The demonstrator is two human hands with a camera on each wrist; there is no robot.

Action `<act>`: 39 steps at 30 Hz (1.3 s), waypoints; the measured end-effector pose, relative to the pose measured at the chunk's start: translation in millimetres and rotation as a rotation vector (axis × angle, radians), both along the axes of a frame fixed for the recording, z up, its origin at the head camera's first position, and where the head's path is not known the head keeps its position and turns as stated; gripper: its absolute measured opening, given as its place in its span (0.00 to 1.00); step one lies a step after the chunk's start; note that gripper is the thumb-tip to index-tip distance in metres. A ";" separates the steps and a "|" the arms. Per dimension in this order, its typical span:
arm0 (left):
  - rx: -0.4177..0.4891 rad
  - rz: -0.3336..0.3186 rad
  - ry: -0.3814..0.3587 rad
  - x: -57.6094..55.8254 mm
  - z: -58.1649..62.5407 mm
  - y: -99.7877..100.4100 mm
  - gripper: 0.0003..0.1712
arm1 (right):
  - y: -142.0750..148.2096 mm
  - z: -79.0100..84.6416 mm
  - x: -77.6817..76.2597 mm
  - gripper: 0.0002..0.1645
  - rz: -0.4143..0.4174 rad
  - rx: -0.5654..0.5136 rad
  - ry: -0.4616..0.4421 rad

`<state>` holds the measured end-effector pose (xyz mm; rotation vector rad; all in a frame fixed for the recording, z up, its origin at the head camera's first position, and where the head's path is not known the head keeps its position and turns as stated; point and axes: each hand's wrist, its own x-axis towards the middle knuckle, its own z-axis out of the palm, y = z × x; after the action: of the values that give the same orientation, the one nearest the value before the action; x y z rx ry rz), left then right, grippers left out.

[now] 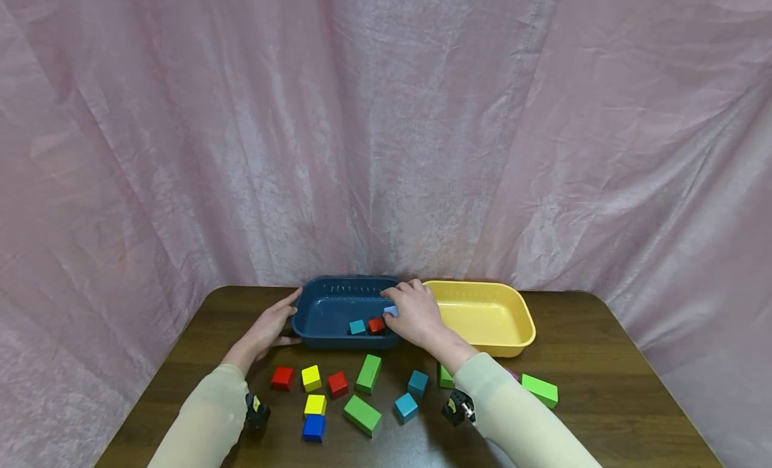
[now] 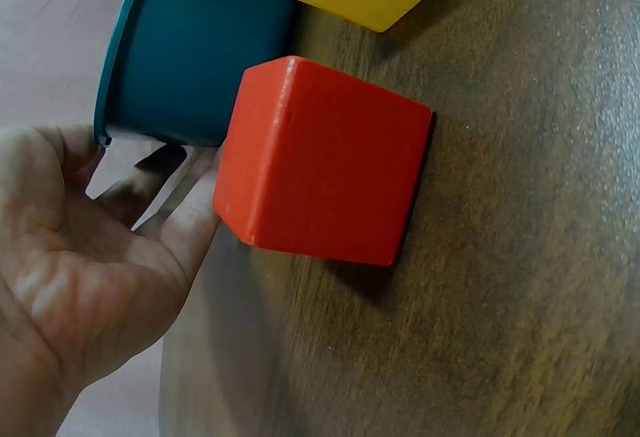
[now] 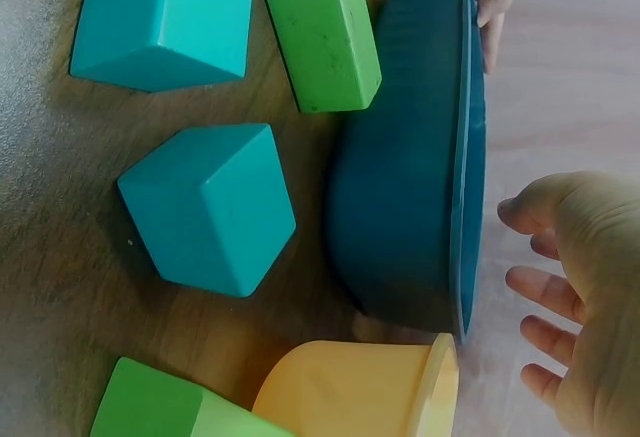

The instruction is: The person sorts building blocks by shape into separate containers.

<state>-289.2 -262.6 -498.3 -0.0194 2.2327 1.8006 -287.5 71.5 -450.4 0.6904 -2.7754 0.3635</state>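
A dark blue plastic basket [image 1: 322,310] stands at the back of the table. My left hand [image 1: 269,328] rests against its left end, fingers spread and fairly straight along the wall; the left wrist view shows the fingertips at the rim. Over the basket's right end is my right hand [image 1: 416,314]. In the right wrist view, its thumb and fingers [image 3: 545,292] are parted, with nothing showing between them. A lavender block [image 1: 391,311], partly hidden by this hand, shows beside the thumb. Inside the basket lie a teal cube [image 1: 357,327] and a red cube [image 1: 376,326].
A yellow basket [image 1: 482,314] stands to the right of the blue one. In front lie several blocks, among them a red cube [image 1: 282,378], a yellow cube [image 1: 311,378], a blue cube [image 1: 314,428] and a green block [image 1: 362,415]. A pink curtain [image 1: 374,153] hangs behind the table.
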 end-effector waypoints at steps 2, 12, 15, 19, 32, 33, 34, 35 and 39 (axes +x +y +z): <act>0.002 0.002 -0.002 -0.3 -0.3 0.1 0.35 | 1.2 0.0 0.1 0.24 -0.001 -0.004 0.006; -0.007 0.005 -0.001 -1.3 -1.6 -0.4 0.35 | 2.1 8.4 5.0 0.24 0.006 -0.020 0.027; -0.008 0.001 0.001 -1.0 -1.7 -0.4 0.35 | 2.2 11.7 8.1 0.24 0.012 -0.031 0.028; -0.005 -0.007 0.007 -0.8 -1.7 -0.3 0.35 | 3.9 14.6 11.3 0.24 0.024 -0.047 0.036; 0.003 0.000 0.008 -1.0 -2.3 0.6 0.35 | 25.6 26.0 22.4 0.25 0.047 -0.112 0.054; 0.003 0.000 0.009 -1.2 -2.3 0.5 0.35 | 27.8 27.1 23.3 0.25 0.053 -0.117 0.067; 0.002 -0.002 0.010 -1.3 -2.2 0.3 0.35 | 30.0 28.2 24.2 0.25 0.058 -0.124 0.076; 0.007 0.000 0.009 -1.4 -1.9 0.2 0.35 | 32.1 29.4 25.2 0.25 0.062 -0.127 0.086; 0.024 -0.001 0.007 -1.0 -0.5 0.2 0.35 | 38.5 33.7 28.9 0.25 0.070 -0.140 0.109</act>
<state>-290.2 -262.4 -498.8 -0.0081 2.2156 1.8293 -258.7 110.0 -416.7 0.7504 -2.5996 0.5125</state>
